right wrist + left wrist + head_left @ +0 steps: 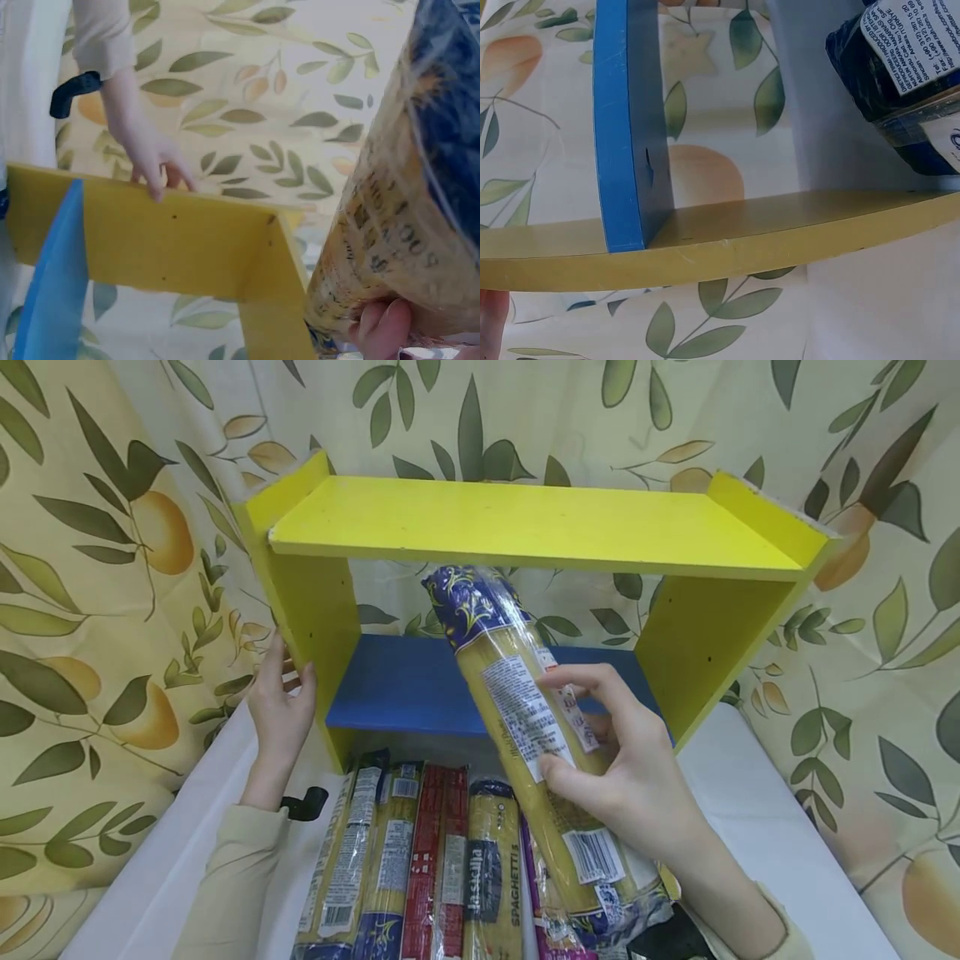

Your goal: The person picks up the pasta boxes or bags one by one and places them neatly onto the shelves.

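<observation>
**A:** Your right hand grips one spaghetti packet, fingers curled round it, its blue top tilted into the yellow shelf, above the blue board.

**B:** And the other hand?

**A:** Your left hand rests with straight fingers on the shelf's left wall. By my reading, nothing is shelved yet: five packets lie on the white table in front.

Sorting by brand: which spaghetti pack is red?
The red pack, lying third from the left in the row, between two yellow packs.
</observation>
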